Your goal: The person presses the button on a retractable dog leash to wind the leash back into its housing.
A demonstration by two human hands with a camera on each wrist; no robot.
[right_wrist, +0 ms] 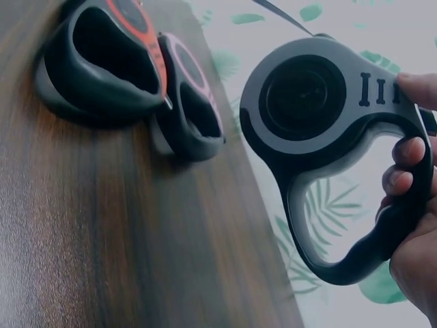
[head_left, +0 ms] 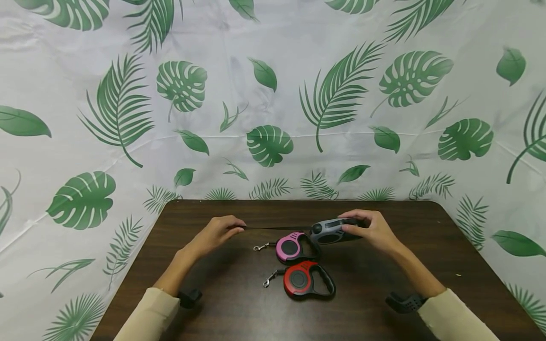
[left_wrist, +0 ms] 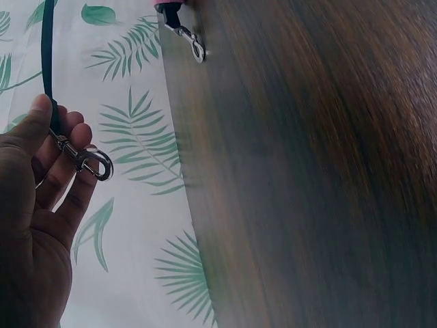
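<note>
My right hand (head_left: 370, 229) grips the handle of a grey and black retractable dog leash (right_wrist: 304, 96), its fingers passing through the handle loop in the right wrist view. From the casing a dark strap (head_left: 277, 228) runs out taut to the left. At its far end my left hand (head_left: 219, 232) pinches the strap between thumb and fingers, just behind the metal snap hook (left_wrist: 92, 164). Between the hands, a pink retractable leash (head_left: 289, 247) lies on the table, with a red retractable leash (head_left: 297, 280) nearer to me. Both have their clips pointing left.
The dark wooden table (head_left: 230, 308) carries the leashes. Behind it hangs a white cloth with green leaves (head_left: 268, 147). Dark bands are on both wrists, the right one (head_left: 403, 302) close above the tabletop.
</note>
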